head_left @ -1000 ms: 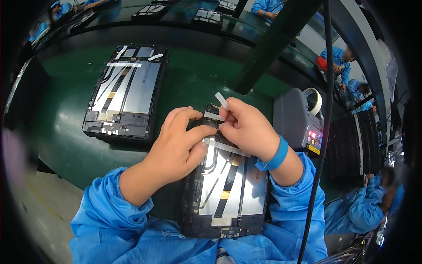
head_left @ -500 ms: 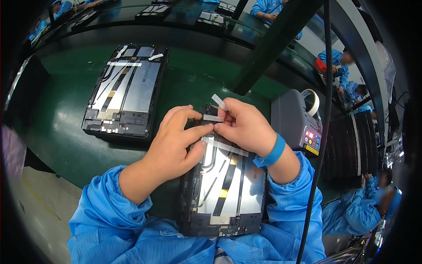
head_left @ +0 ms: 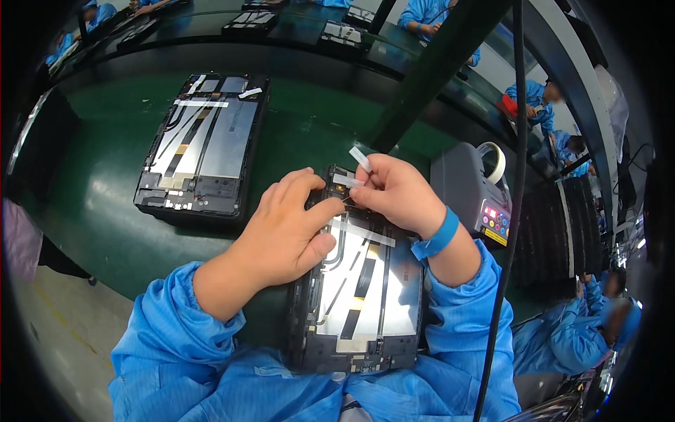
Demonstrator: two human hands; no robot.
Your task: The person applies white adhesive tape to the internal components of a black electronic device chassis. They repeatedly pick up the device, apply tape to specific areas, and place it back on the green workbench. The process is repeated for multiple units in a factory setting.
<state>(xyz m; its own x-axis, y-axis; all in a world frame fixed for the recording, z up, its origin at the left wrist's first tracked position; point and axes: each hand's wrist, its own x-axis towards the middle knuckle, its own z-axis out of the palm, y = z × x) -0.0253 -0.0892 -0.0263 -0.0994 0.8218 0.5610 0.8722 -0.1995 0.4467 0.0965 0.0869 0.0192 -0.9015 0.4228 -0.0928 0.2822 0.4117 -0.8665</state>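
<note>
An open tablet-like device (head_left: 394,281) lies in front of me, its silver inside, black ribbon cables and dark lower boards exposed. A long white tape strip (head_left: 365,231) crosses it below my hands. My right hand (head_left: 401,193) pinches short white tape at the device's far end. One tape piece (head_left: 360,159) sticks up above the fingers; another tape piece (head_left: 346,180) reaches left from the fingertips over the device's top. My left hand (head_left: 278,228) rests on the upper left edge, index fingertip on the device beside thin wires, thumb apart. The right fingertips partly hide the tape ends.
A second opened device (head_left: 204,141) with white tape strips lies on a stack on the green table (head_left: 98,232). To the right stands a grey tape dispenser (head_left: 457,186) with a tape roll (head_left: 495,163). A black cable (head_left: 519,119) hangs on the right. Co-workers in blue sit beyond.
My right hand has lifted slightly, and the left-reaching tape piece now sits higher and more to the right. The left index fingertip has stayed near the wires. The view has shifted slightly.
</note>
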